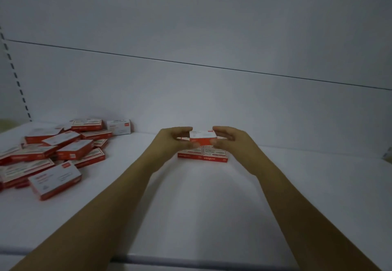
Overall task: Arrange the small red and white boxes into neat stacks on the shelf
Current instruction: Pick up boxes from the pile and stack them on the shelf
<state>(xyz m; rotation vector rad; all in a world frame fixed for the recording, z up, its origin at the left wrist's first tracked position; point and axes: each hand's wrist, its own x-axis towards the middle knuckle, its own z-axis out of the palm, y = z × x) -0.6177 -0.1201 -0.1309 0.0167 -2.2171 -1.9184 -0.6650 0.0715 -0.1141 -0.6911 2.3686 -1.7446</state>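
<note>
Box (203, 137) pinched between left hand (174, 141) and right hand (230, 141) over shelf (212, 207).

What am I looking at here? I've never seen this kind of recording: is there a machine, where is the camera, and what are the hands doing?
There is no machine here. A person works with two bare hands. The single picture comes from a wide-angle camera worn on their head, looking forward and down, so both forearms reach in from the bottom edge. The surface is a white shelf with a white back panel behind it. The left hand and the right hand pinch one small red and white box between them, one at each end, just above a flat group of boxes set side by side. Whether it touches them cannot be told. To the left lies a loose pile of the same boxes, at all angles.
</note>
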